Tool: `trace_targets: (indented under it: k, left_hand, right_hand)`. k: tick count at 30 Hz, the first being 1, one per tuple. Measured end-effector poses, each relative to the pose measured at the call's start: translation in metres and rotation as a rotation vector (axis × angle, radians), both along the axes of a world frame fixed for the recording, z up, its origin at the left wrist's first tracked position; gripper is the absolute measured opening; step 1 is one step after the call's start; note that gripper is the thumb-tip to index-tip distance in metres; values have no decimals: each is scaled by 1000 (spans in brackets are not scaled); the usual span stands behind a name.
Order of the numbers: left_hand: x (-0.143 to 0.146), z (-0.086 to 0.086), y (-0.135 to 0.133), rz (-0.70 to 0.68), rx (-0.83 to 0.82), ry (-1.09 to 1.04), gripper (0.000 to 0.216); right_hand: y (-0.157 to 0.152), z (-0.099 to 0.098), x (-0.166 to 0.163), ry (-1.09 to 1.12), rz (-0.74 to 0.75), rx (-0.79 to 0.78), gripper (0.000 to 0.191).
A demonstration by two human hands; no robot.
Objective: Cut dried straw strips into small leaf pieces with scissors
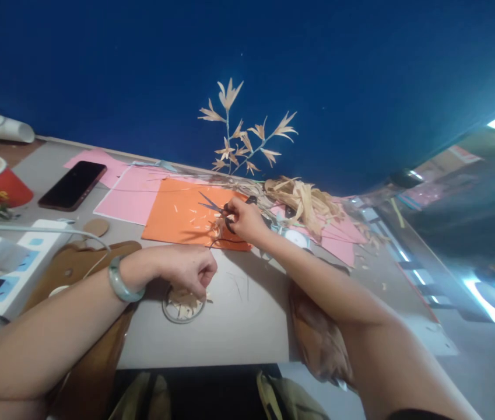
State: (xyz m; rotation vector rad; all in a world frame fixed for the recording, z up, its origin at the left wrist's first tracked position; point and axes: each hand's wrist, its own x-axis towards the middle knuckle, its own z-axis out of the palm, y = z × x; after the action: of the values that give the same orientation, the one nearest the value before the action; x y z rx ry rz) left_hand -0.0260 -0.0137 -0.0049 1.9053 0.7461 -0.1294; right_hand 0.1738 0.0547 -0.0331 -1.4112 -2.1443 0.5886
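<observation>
My right hand [244, 219] grips a pair of small scissors [212, 203], their blades parted and pointing left over an orange sheet [172, 211]. Thin pale scraps lie scattered on that sheet. My left hand [189, 269], with a jade-like bangle at its wrist, is closed in a pinch above a small round dish [165, 312] of pale flakes. What its fingertips hold, if anything, is hidden. Behind the sheet, two stems of dried husk-like flowers [247, 140] rise against the blue wall. A heap of dried husks [304, 198] lies to the right of the scissors.
Pink sheets [127, 195] extend under the orange one. On the left are a phone [73, 185], a red paper cup [6, 184], a white power strip [24, 262] with cables, and a brown wooden board [107, 326]. A brown bag-like item [317, 338] sits beneath my right forearm.
</observation>
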Motion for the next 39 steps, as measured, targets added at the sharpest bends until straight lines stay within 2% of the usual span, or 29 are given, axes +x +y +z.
trace_targets:
  k: [4, 8, 18, 20, 24, 26, 28, 32, 34, 37, 39]
  left_hand:
    - [0, -8, 4, 45, 76, -24, 14]
    - [0, -15, 8, 147, 126, -49, 12]
    - [4, -10, 14, 359, 106, -39, 15]
    - [5, -13, 15, 420, 131, -75, 16]
    - [5, -17, 20, 563, 229, -109, 15]
    - [4, -18, 22, 597, 253, -113, 13]
    - [3, -19, 23, 614, 260, -116, 13]
    - [3, -23, 22, 640, 253, -123, 16]
    - [3, -25, 22, 642, 251, -131, 15]
    - [3, -27, 22, 651, 256, -131, 15]
    - [3, -27, 23, 654, 255, -129, 15]
  right_hand:
    - [18, -7, -8, -101, 47, 35, 14]
    - [20, -7, -14, -167, 95, 16, 13]
    - [23, -12, -27, -198, -28, 37, 14]
    - [23, -11, -27, -112, -47, 29, 16]
    - [18, -2, -18, 272, -52, -77, 25]
    - [14, 1, -12, 387, -32, -126, 27]
    - [11, 0, -8, 318, -32, -107, 27]
    - [7, -9, -11, -101, -91, 20, 18]
    - [7, -14, -15, -227, -116, 37, 15]
    - [6, -17, -19, -268, -121, 21, 14]
    - [5, -14, -19, -203, -131, 10, 16]
